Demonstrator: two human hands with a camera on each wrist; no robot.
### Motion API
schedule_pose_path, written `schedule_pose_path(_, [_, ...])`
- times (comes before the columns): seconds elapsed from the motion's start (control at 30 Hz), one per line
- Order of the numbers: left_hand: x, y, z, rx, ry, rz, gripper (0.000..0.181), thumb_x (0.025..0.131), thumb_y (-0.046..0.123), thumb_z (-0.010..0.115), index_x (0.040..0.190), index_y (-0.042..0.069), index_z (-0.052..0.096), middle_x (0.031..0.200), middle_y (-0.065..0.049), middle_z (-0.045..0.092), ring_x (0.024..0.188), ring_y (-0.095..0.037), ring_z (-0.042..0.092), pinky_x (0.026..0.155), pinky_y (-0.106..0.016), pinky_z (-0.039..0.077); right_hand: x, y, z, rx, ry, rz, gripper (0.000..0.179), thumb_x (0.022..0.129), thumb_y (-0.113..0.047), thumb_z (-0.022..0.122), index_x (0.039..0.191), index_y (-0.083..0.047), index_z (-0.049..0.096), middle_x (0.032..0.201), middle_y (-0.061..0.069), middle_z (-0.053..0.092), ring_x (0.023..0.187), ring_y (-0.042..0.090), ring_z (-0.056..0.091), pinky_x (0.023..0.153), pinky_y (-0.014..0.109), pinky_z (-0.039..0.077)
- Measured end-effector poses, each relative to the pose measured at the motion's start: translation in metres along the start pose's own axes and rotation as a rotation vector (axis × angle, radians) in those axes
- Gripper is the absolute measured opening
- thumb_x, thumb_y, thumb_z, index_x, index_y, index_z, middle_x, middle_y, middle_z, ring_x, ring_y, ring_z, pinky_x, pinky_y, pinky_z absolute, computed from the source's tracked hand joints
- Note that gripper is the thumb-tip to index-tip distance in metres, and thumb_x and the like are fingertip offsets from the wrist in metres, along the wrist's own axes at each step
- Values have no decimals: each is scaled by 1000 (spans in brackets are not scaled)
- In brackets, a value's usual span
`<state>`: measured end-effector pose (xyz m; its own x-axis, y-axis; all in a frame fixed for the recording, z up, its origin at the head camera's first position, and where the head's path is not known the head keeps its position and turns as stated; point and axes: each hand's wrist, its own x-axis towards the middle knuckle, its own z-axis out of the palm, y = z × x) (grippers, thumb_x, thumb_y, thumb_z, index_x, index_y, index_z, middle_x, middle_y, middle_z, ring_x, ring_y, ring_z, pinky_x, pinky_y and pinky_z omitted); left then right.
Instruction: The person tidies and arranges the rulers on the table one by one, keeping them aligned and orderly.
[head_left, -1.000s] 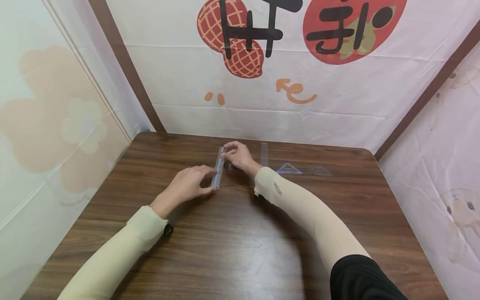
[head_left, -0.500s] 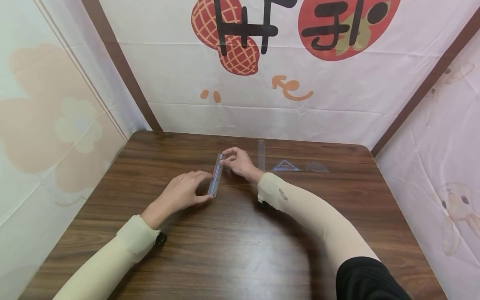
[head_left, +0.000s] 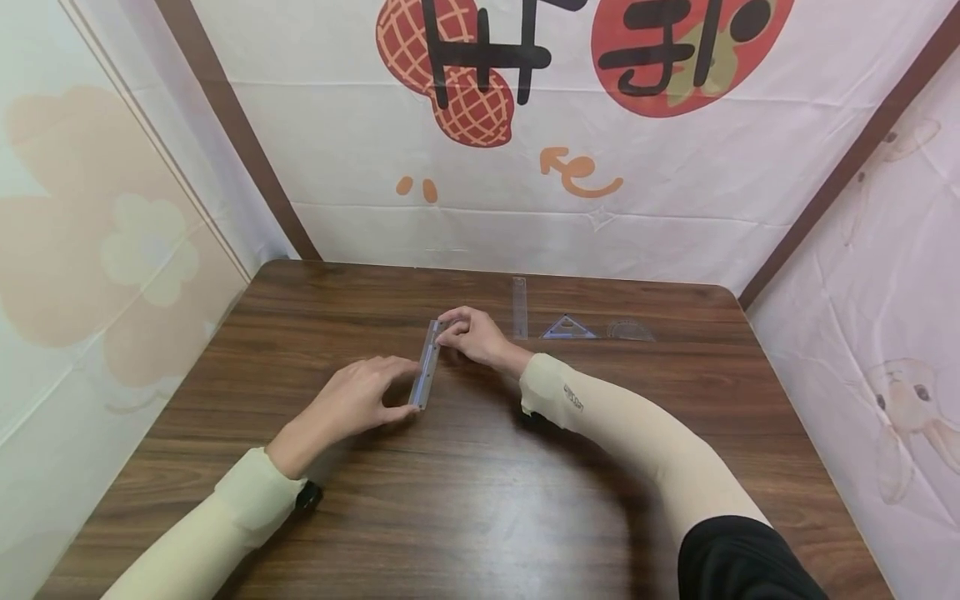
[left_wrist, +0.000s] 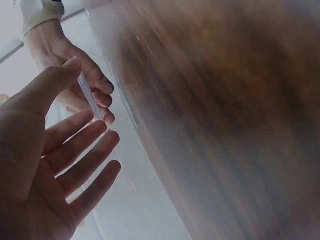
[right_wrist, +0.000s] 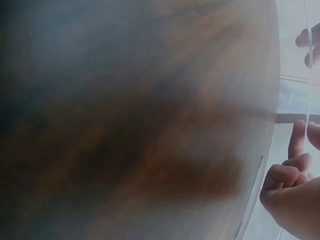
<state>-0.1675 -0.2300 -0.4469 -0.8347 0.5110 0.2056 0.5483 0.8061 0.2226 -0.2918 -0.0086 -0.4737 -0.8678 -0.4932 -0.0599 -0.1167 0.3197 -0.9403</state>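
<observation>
Both hands hold a clear ruler (head_left: 426,367) with a blue stripe, over the left-middle part of the table. My right hand (head_left: 476,340) pinches its far end between thumb and index finger, the other fingers curled. At the near end, my left hand (head_left: 358,398) grips it between thumb and fingertips. Seen from the left wrist, the ruler (left_wrist: 89,95) is a thin pale strip from the thumb to the fingertips, the outer fingers spread. In the right wrist view the ruler (right_wrist: 309,90) stands edge-on between both hands.
On the brown wooden table (head_left: 480,500), a second clear ruler (head_left: 520,308) lies behind the right hand. To its right are a blue-edged set square (head_left: 569,328) and a clear protractor (head_left: 630,331). A printed curtain (head_left: 480,225) rises behind the table.
Both hands have drawn the held ruler nearer the body and slightly left, keeping their hold. The head view has shifted a little. The other ruler, set square and protractor lie unmoved.
</observation>
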Motion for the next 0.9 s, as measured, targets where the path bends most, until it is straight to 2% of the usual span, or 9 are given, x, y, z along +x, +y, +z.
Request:
schedule_pose_path(0.2, [-11, 3, 0, -7, 2, 4, 61, 82, 46, 81, 132, 16, 66, 126, -2, 68, 110, -23, 67, 88, -45, 55, -4, 2, 4, 32, -67, 10, 34, 94, -17, 72, 126, -12, 62, 96, 1, 76, 96, 25, 69, 79, 31, 52])
schedule_pose_path(0.37, [-18, 6, 0, -16, -6, 4, 60, 82, 44, 81, 132, 14, 66, 126, -4, 68, 112, -24, 66, 88, -45, 55, -7, 2, 6, 32, -109, 2, 34, 95, -13, 70, 128, -10, 61, 96, 2, 76, 97, 22, 70, 82, 33, 53])
schedule_pose_path(0.5, [-23, 9, 1, -44, -23, -2, 58, 84, 40, 81, 131, 10, 66, 126, -6, 68, 113, -25, 66, 90, -45, 55, -9, 1, 7, -19, -129, -19, 35, 94, -13, 72, 126, -9, 61, 96, 1, 76, 95, 16, 68, 84, 28, 50])
schedule_pose_path(0.7, [-29, 13, 1, -117, -34, -9, 56, 84, 33, 82, 131, 7, 65, 124, -7, 68, 113, -23, 65, 93, -44, 53, -10, -3, 7, -124, -125, -65, 35, 89, -13, 77, 121, -8, 64, 98, -1, 72, 73, 14, 58, 64, 24, 45])
schedule_pose_path(0.77, [-30, 13, 2, -120, -20, 5, 55, 83, 31, 83, 129, 6, 66, 122, -7, 69, 111, -23, 66, 92, -44, 54, -11, -4, 8, -162, -125, -71, 33, 89, -13, 77, 119, -8, 65, 98, -1, 71, 68, 14, 54, 60, 24, 43])
schedule_pose_path(0.9, [-35, 14, 4, -92, -6, 31, 55, 82, 30, 84, 127, 4, 66, 120, -9, 70, 108, -24, 67, 90, -43, 55, -11, -5, 11, -229, -138, -79, 30, 89, -13, 77, 117, -8, 67, 97, -1, 68, 69, 13, 54, 61, 23, 46])
